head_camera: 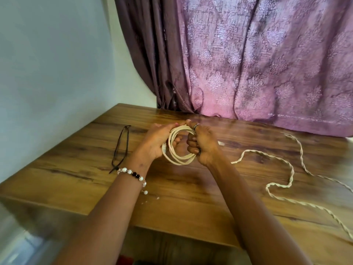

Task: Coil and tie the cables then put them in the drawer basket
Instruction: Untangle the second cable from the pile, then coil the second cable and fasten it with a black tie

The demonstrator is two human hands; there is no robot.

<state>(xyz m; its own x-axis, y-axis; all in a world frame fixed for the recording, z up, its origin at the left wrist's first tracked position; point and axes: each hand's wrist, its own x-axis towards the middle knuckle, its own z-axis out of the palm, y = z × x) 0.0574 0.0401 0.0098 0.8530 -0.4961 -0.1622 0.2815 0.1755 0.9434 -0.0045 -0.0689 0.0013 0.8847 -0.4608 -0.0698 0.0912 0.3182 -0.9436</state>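
A cream twisted cable is partly wound into a round coil [179, 159] of several loops, held upright just above the wooden table [76, 169]. My left hand [155, 142] grips the coil's left side. On the right side my right hand [202, 144], with a ring on one finger, is closed on the coil. The loose remainder of the cable [286, 169] snakes over the table to the right and runs off the frame's right edge. No drawer basket is in view.
A thin black tie [120, 148] lies on the table to the left of my hands. A pale wall borders the table on the left and a purple curtain [267, 64] hangs behind it. The table's front edge is near me.
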